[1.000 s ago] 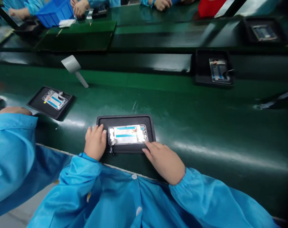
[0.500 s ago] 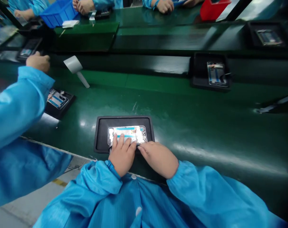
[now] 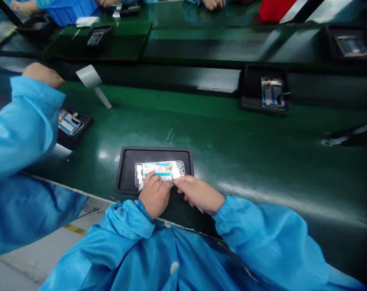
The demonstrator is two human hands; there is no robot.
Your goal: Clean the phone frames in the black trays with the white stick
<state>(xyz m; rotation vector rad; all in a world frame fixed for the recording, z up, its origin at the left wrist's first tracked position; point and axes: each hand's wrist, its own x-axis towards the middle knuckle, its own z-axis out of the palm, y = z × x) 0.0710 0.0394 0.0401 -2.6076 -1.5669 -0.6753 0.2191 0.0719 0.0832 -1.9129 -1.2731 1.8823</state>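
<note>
An opened smartphone [image 3: 156, 166], its inner parts and blue strips showing, lies in a black tray [image 3: 127, 155] right in front of me. My left hand [image 3: 155, 196] is on the phone's lower edge, fingers bent over it and holding it in the tray. At the phone's lower right edge is my right hand [image 3: 201, 194], its thumb and fingers pinched together. A thin pale end shows beneath that palm, but what the fingers hold is too small to name. Both hands cover part of the phone's near side.
To the left, a co-worker's arm [image 3: 28, 121] reaches over another tray with an opened phone [image 3: 70, 122]. A white scoop-shaped stand [image 3: 91, 79] is beyond. Further trays hold phones [image 3: 273, 93] on the green bench [image 3: 231, 145]. A blue bin [image 3: 70, 12] stands far left, and a metal bracket [image 3: 340, 140] at right.
My left fingers have bent and drawn back toward the phone's edge. My right hand has turned, its fingertips now on the edge. The co-worker's hand has moved left; a tray now shows beyond it.
</note>
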